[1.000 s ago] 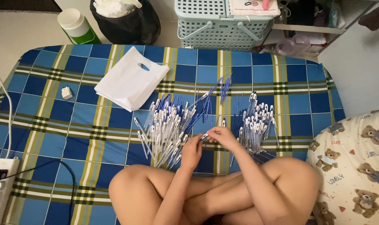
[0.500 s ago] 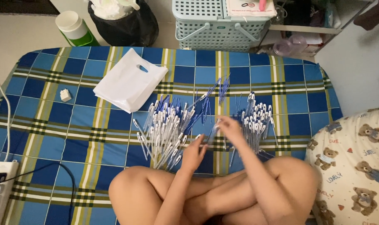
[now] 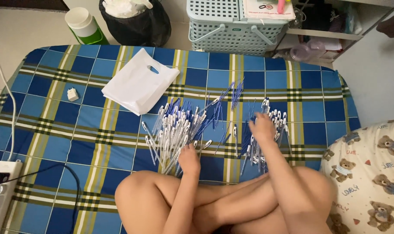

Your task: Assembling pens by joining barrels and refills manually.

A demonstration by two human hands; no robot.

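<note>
Here, pens are being sorted or assembled on a blue checked mattress [image 3: 75, 130], and one landmark serves: the big pen pile [image 3: 175, 130] at the middle. The left hand [image 3: 189, 157] rests at the pile's near edge, fingers curled down among the pens; whether a pen is pinched cannot be told. The right hand [image 3: 263, 126] lies to the right of the pile, on a smaller pen heap [image 3: 270, 130], fingers pressed flat and a little spread. Loose blue refills [image 3: 231, 97] are scattered behind the pile, between it and the heap. A white bag [image 3: 138, 86] lies behind and left. Judged from this, the step in hand is a pen being set down or picked up at the heap.
</note>
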